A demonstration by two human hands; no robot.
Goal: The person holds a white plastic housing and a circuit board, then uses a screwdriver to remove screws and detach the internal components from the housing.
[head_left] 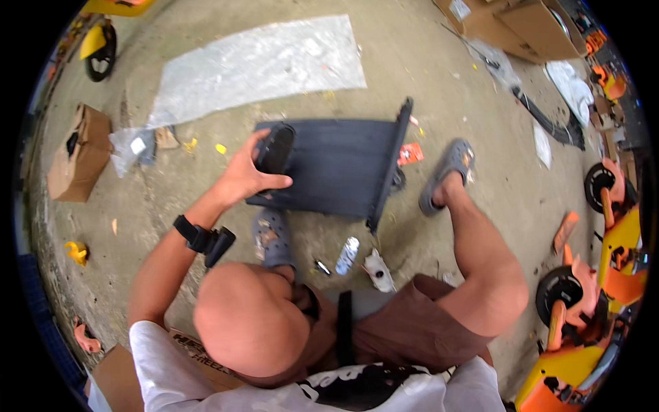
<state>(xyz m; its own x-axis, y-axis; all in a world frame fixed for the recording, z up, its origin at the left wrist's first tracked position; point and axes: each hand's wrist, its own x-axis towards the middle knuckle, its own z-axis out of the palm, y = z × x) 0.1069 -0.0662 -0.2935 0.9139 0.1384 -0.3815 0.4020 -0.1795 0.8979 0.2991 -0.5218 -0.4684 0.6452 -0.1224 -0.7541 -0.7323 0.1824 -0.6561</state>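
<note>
My left hand (250, 170) grips a black oblong piece (274, 150) with rounded ends, held at the left part of a dark flat panel (340, 165) on the concrete floor. The panel has a long bar (388, 168) along its right edge, with a small black wheel (399, 180) beside it. My right hand is out of view. Below the panel lie a small patterned canister (347, 255), a short dark cylinder (321, 266) and a crumpled pale item (377, 271). My feet, in grey clogs (271, 237), are either side of these.
A plastic sheet (254, 62) lies beyond the panel. Cardboard boxes stand at left (79, 158) and upper right (515, 27), with black strip material (549, 123) below the latter. Orange and yellow wheeled items (563, 371) crowd the right side. A yellow piece (77, 251) lies at left.
</note>
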